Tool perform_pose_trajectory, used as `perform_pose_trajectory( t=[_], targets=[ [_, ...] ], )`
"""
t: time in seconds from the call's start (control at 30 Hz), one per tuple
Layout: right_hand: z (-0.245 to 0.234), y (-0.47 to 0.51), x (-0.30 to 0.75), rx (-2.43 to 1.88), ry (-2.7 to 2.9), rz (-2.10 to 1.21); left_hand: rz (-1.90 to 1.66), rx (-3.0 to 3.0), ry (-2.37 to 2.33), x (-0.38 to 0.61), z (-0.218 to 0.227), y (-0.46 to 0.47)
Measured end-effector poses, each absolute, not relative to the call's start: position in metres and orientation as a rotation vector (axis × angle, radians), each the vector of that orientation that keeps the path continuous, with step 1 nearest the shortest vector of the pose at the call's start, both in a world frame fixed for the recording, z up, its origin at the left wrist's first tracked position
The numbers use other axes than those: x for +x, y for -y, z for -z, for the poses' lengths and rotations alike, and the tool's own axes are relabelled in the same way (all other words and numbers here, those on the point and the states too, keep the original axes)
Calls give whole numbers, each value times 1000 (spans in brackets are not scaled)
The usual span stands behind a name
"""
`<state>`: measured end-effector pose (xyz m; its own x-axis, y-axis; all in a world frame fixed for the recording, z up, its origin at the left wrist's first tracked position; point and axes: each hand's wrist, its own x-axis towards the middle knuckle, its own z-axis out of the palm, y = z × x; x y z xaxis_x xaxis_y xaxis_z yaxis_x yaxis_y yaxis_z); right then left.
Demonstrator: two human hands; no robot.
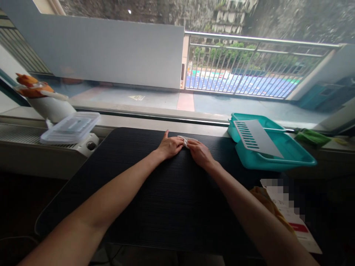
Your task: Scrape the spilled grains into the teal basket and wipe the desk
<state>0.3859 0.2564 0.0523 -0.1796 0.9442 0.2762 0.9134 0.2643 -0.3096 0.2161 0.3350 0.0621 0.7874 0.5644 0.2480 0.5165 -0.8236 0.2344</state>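
Observation:
A small white folded cloth or paper [186,140] lies on the black mat [155,199] near its far edge. My left hand [169,146] rests on the mat with its fingers curled onto the left end of the white piece. My right hand [200,153] presses on its right end, fingers closed over it. Most of the white piece is hidden under the two hands.
A teal tray [291,155] with a grey slotted lid leaning in it stands at the right. A clear plastic box [70,127] and a white container sit on the left ledge. Papers [294,218] lie at the lower right. A window runs behind.

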Motion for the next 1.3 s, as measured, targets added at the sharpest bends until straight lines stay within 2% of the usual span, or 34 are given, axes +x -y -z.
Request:
perform_pose_trajectory(
  t=[0.13,0.3,0.77,1.0,1.13,1.3],
  targets=[
    [-57,-291,389,-1743,2117,-103,-407,2824,-964,236,-67,-366],
    [-62,-272,390,-1714,2181,-115,-346,2861,-896,224,-71,-358],
    [-64,-99,335,-1640,2261,-166,-474,2918,-481,139,-72,-206],
    [-56,-13,307,-1449,2335,-56,-667,2920,-389,100,-69,-123],
    [-59,-17,307,-1455,2333,-59,-728,2898,-379,99,-65,-126],
    [-70,-87,316,-1567,2323,-187,-736,2933,-485,114,-58,-190]
  ],
)
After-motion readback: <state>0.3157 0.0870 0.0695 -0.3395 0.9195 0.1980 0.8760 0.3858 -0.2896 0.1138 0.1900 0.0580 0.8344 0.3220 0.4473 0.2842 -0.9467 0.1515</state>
